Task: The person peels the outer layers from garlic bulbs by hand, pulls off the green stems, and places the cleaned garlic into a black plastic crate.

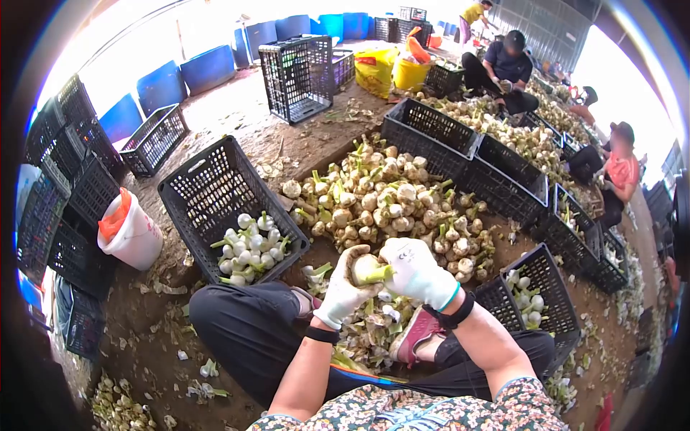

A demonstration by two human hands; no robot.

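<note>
Garlic bulb [365,266] sits just off the crate's [180,194] near-right corner, left hand [348,284] curled round it, right hand [418,273] bent against it, grip unclear; best hold it steady, pull gently.

Bulb [366,267]: resting in left hand [347,289], beside right hand [419,271]. Garlic heap [392,201]: lying on the floor [144,312] before them. Crate [188,205]: standing left of the heap, holding more bulbs [248,248]. Bucket [136,243]: standing left of that crate. Second crate [558,296]: sitting at right, holding others.
</note>
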